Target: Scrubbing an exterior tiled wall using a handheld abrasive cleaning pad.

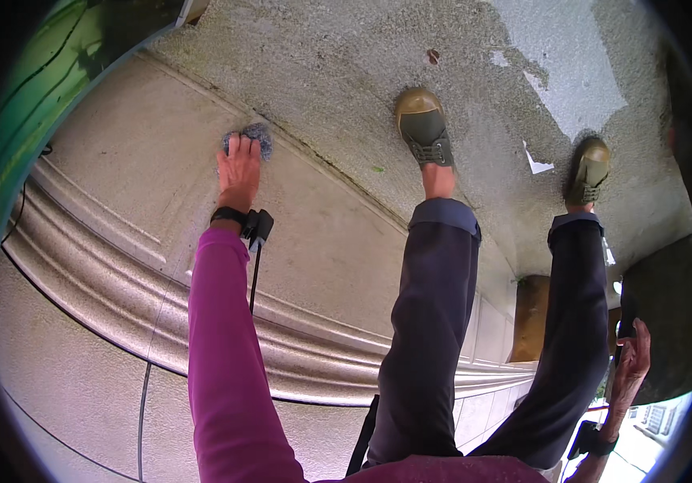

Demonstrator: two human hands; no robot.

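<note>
On the left, my left hand (241, 166) presses a crumpled grey-blue speckled cloth or scouring pad (259, 137) against a smooth beige stone-like panel (321, 235). The fingers spread over it and hide part of it. A black strap with a small device (256, 228) circles that wrist. Off to the right, beside my knee, my right hand (634, 356) is seen edge-on with its fingers pointing up in the picture. A dark shape lies next to its fingers, and whether the hand holds anything is unclear. The right wrist also wears a black device (590, 439).
Ridged moulding (315, 356) borders the panel. My shoes (423, 124) stand on rough concrete (334, 54) with a bright, wet-looking patch (581, 78) and a brown leaf (433, 57). A green surface (38, 78) curves along the left, and a brown block (530, 320) stands behind my legs.
</note>
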